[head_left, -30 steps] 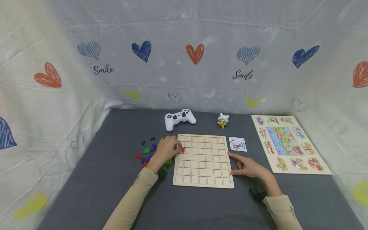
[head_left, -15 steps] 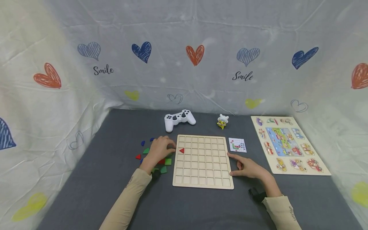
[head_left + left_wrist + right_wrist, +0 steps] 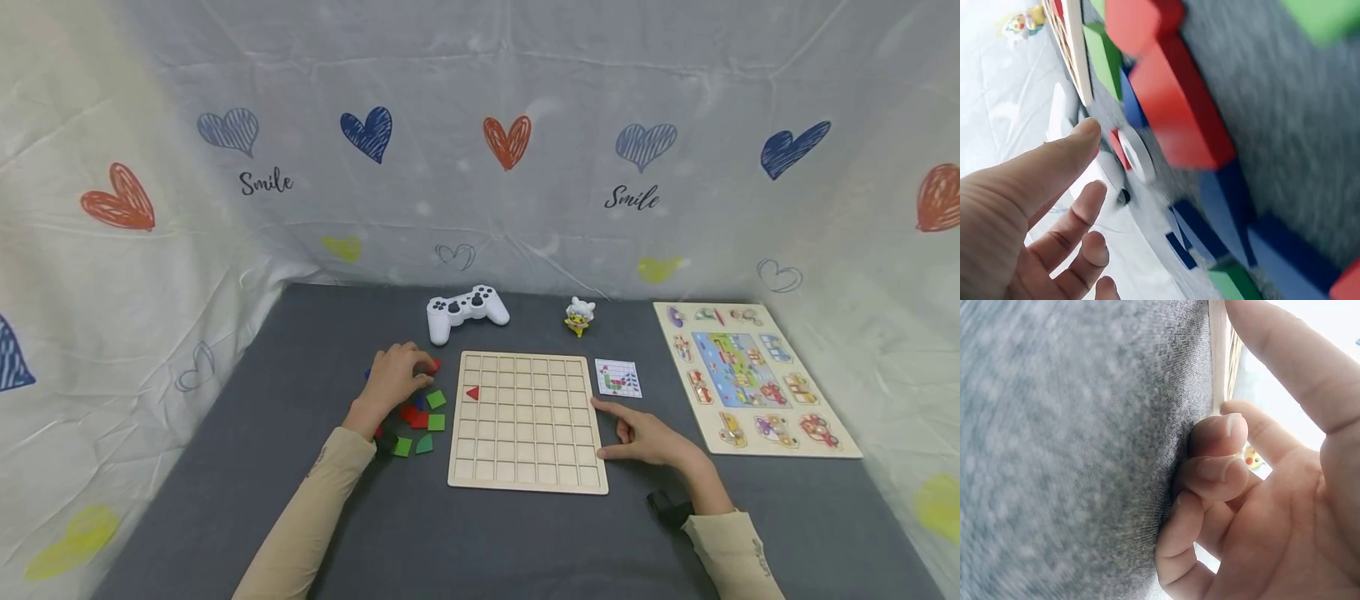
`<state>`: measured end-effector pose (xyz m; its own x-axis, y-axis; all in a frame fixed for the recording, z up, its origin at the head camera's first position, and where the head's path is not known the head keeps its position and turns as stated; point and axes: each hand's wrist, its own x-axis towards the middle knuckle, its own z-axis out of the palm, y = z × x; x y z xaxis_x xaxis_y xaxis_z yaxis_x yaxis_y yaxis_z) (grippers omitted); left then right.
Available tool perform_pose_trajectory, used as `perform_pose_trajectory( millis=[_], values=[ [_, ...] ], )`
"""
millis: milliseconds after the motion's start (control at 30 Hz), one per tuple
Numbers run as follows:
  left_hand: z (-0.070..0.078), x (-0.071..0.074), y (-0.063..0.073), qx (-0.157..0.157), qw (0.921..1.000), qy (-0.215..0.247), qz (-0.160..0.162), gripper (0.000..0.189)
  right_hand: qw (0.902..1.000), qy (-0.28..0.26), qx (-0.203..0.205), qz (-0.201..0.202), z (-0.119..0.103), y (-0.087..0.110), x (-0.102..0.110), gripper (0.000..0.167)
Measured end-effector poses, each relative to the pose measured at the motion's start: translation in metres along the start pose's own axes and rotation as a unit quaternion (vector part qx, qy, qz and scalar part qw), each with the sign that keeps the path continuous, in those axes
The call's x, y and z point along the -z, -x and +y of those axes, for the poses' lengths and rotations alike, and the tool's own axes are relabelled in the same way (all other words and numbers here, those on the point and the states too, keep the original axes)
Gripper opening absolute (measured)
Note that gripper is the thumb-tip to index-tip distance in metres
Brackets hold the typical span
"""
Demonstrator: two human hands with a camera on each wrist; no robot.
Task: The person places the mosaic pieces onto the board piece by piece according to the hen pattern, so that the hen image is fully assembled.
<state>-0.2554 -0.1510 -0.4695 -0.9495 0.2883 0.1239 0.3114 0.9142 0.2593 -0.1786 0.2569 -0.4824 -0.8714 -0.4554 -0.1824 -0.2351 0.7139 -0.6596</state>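
Observation:
My left hand [image 3: 392, 375] is over the loose pieces left of the board, thumb and fingers loosely bent. Beside its fingertips lies a small red piece [image 3: 437, 365]. In the left wrist view, red [image 3: 1179, 106], blue [image 3: 1225, 200] and green [image 3: 1104, 59] blocks lie near that hand [image 3: 1047, 219]. The wooden grid board [image 3: 528, 423] has one red triangle [image 3: 473, 392] in a cell at its upper left. My right hand [image 3: 648, 435] touches the board's right edge with thumb and forefinger spread; its other fingers are curled in, as the right wrist view shows.
Behind the board stand a white game controller [image 3: 467, 313] and a small yellow-and-white figurine [image 3: 579, 317]. A printed pattern card [image 3: 618, 378] lies at the board's right. Farther right is a picture puzzle board [image 3: 780, 429]. A curtain with hearts [image 3: 555, 167] hangs behind the dark table.
My left hand has let go of the red triangle, which now lies in the grid, and moved left over the loose pieces. The right hand stays at the board's edge.

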Motion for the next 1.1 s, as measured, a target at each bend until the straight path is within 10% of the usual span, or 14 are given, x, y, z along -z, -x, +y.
perform_pose_trajectory(
  millis=[867,1100],
  values=[
    [-0.018,-0.001,-0.039,-0.046,0.9922,-0.023,-0.113,0.035,0.9983,-0.018,0.055,0.007,0.003,0.001,0.0,0.077],
    [-0.016,-0.001,-0.04,-0.04,0.9922,-0.029,-0.114,0.031,1.0,-0.003,0.003,-0.005,0.003,-0.001,0.001,0.08]
  ],
)
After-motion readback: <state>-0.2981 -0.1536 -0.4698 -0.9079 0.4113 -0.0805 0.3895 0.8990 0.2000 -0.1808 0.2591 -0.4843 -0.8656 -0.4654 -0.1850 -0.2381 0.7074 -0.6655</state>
